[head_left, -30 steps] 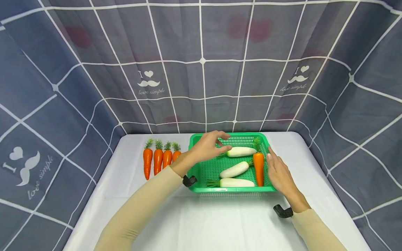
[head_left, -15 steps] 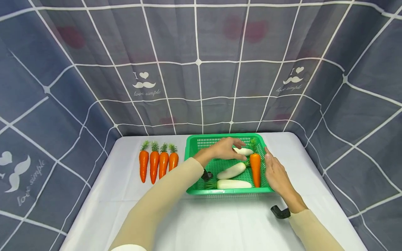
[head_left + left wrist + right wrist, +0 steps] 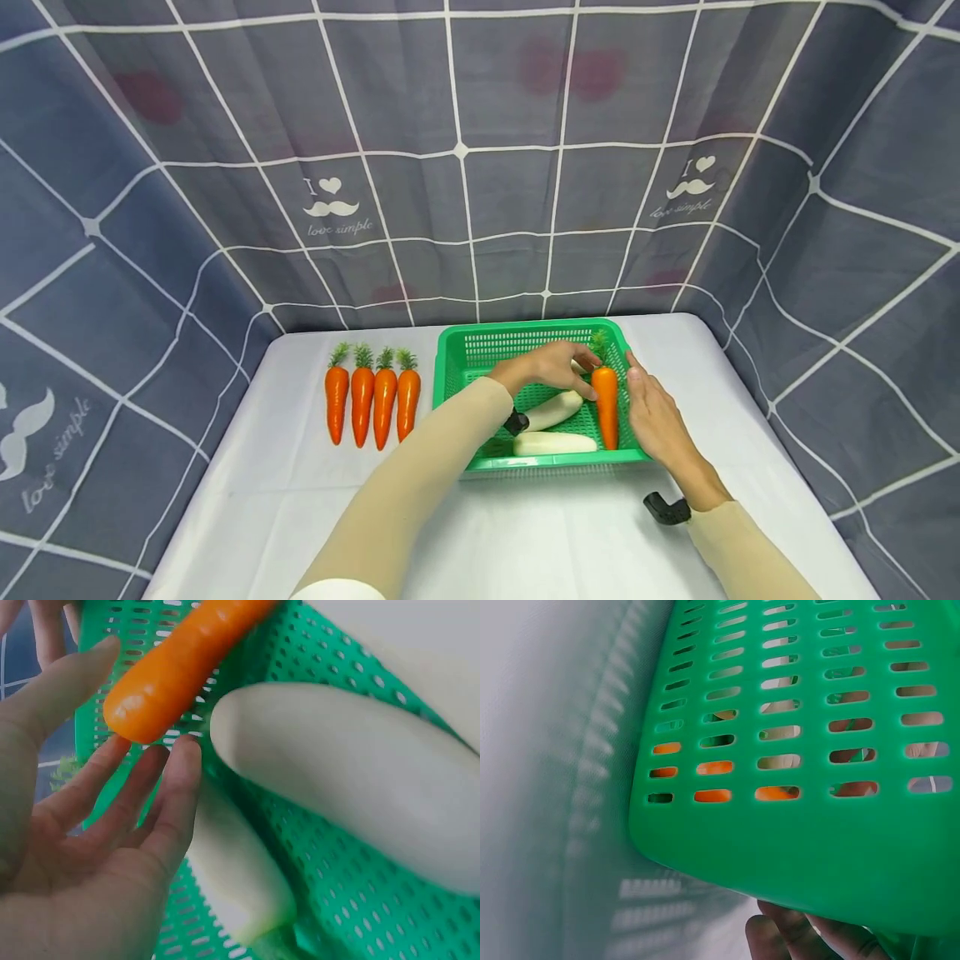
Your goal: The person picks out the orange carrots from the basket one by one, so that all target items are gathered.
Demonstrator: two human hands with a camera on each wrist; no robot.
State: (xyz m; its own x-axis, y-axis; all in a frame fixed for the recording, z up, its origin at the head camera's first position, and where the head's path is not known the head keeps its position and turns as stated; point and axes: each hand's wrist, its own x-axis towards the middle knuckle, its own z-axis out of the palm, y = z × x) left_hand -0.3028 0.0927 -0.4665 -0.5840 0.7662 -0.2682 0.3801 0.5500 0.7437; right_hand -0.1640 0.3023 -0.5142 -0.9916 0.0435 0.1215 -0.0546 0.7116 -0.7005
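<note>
In the head view, my left hand point(image 3: 558, 365) reaches over the green basket point(image 3: 487, 330) to the orange carrot point(image 3: 606, 408) at its right side. Up close in the left wrist view, thumb and fingers are spread either side of the carrot's thick end point(image 3: 142, 709), fingertips right at its surface. Three white radishes lie in the basket: a front one point(image 3: 555, 443), a middle one point(image 3: 555, 411), and a back one point(image 3: 240, 877) mostly hidden by this hand in the head view. My right hand point(image 3: 658, 412) lies with extended fingers along the basket's right outer wall point(image 3: 780, 832).
Left of the basket, several carrots point(image 3: 362, 404) stand in a row on the white tablecloth point(image 3: 285, 500), leafy tops toward the back. A grey checked curtain point(image 3: 420, 192) rises behind and on both sides. Black wrist mounts point(image 3: 667, 508) sit on both wrists.
My left hand has moved right across the basket, from over the back radish to the carrot's top. My right hand has stayed at the basket's right side. The head view has shifted slightly.
</note>
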